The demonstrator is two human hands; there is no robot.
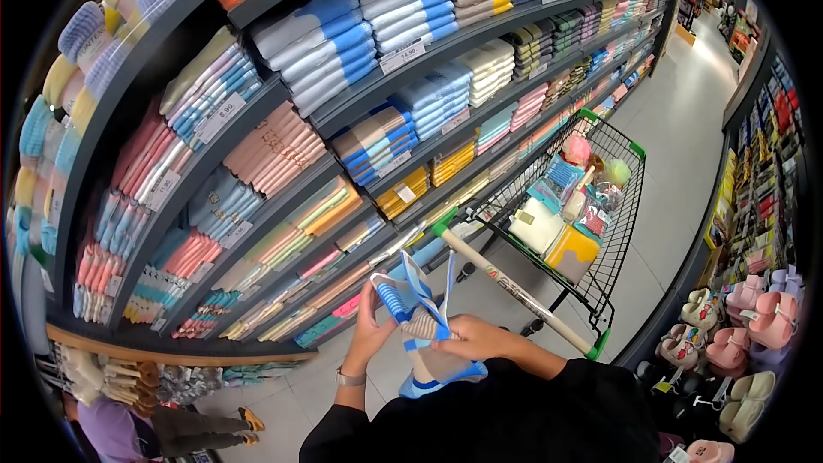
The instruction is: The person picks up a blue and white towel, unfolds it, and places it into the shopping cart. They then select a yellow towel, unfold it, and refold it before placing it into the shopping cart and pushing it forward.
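A blue, beige and white striped towel (441, 362) is partly unfolded in front of my body, its upper edges standing up loosely. My left hand (367, 333) is closed around its left side, with a watch on that wrist. On the other side, my right hand (476, 339) pinches the towel near its middle. Just beyond my hands is the beige handle (506, 288) of a shopping cart; neither hand touches it. Similar blue and beige folded towels (377, 144) lie stacked on the shelf ahead.
The wire cart (630, 223) holds a yellow-and-white package (573, 253), a white package (537, 225) and other goods. Shelves of folded towels (313, 47) line the left. Sandals (729, 347) hang at the right. A person in purple (120, 433) stands at lower left. Tiled aisle floor (677, 154) runs ahead.
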